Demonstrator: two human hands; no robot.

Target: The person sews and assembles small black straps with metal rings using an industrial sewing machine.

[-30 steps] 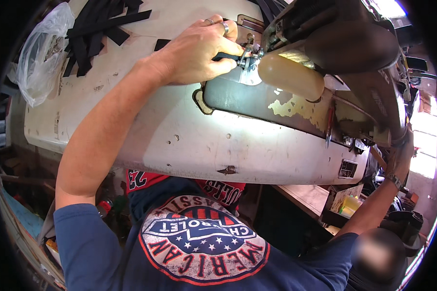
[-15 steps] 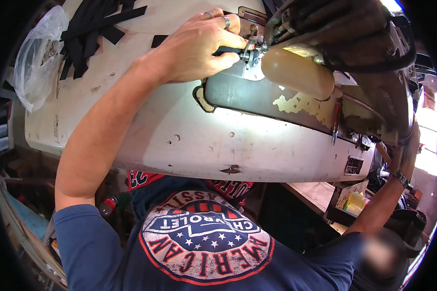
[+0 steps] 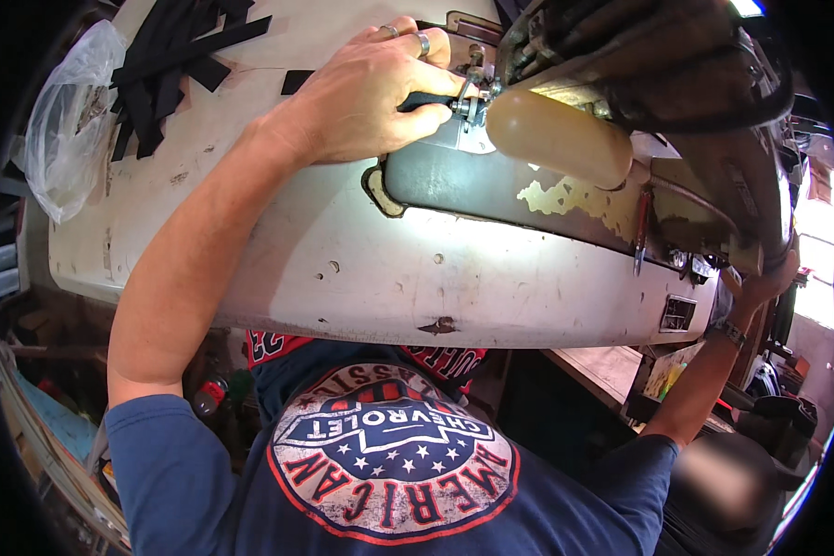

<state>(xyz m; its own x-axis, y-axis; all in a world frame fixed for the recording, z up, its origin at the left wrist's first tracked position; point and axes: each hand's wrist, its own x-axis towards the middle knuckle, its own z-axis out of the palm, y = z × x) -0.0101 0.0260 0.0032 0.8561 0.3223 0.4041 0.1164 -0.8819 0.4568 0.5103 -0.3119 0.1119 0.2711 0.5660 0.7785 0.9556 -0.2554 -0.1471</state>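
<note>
At top centre, left hand (image 3: 366, 97) closed around black tool handle (image 3: 426, 100), tip on small metal bracket (image 3: 473, 93) beside cream rubbery roller (image 3: 558, 137). Fastener apparently mid-adjustment, unfinished. Right hand (image 3: 760, 283) at machine's far right end, grip unclear. Worn white painted bed (image 3: 343, 269), chipped. Black strips (image 3: 171, 65), clear plastic bag (image 3: 60, 130) at left.
</note>
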